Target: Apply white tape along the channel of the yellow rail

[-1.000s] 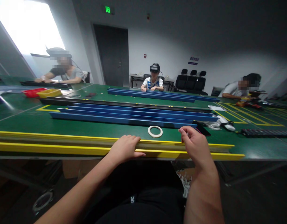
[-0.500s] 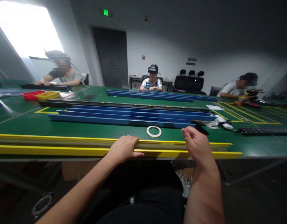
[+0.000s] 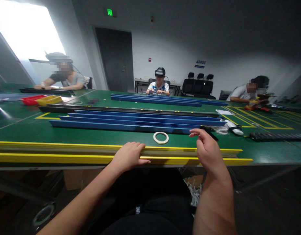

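A long yellow channel rail [image 3: 54, 158] lies along the table's near edge, its groove facing up. My left hand [image 3: 130, 155] is closed over the rail, fingers across the groove and thumb on the near wall. Above the rail's right part hovers my right hand [image 3: 209, 150], its fingers bent loosely and apart from the thumb, with nothing visible in them. A roll of white tape [image 3: 160, 138] lies flat just beyond the rail, between my two hands.
Blue channel rails [image 3: 126, 126] and a dark rail [image 3: 130, 110] lie farther back. Red [image 3: 31, 100] and yellow [image 3: 49, 100] trays stand left. A black power strip [image 3: 275, 137] lies right. Several people sit around the green table [image 3: 111, 138].
My right hand has loosened from a closed pinch, its fingers now stretched farther out to the left. My left hand stays on the rail.
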The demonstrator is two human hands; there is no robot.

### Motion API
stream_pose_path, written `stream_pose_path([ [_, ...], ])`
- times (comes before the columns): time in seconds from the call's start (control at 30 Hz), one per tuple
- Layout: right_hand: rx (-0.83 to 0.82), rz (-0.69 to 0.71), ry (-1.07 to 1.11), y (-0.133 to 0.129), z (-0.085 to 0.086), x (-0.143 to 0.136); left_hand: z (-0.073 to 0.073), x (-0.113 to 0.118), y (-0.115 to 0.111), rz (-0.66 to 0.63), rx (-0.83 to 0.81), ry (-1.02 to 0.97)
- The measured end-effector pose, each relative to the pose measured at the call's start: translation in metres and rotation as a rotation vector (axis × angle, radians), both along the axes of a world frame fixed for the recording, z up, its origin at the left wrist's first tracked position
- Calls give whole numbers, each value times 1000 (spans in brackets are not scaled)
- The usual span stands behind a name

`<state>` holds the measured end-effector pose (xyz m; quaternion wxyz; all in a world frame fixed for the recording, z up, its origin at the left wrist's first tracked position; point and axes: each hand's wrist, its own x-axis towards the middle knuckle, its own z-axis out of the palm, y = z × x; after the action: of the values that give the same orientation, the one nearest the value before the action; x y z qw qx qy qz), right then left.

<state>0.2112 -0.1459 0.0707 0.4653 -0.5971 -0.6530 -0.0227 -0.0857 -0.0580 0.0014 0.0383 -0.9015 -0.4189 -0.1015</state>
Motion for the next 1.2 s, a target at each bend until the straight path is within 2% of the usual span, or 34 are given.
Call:
stream_pose_path([
  [0.17,53,26,-30,1,0,0,2,0,-1,9,-22,-8],
  [0.7,0,47,-51,0,2,-11,-1,0,0,-2,5,-9],
  [0.93,-105,165,-95,5,-2,-33,1,1,-2,-3,-2,-18],
  [1.2,-227,290,-178,15,-15,-55,0,1,-1,6,-5,-18],
])
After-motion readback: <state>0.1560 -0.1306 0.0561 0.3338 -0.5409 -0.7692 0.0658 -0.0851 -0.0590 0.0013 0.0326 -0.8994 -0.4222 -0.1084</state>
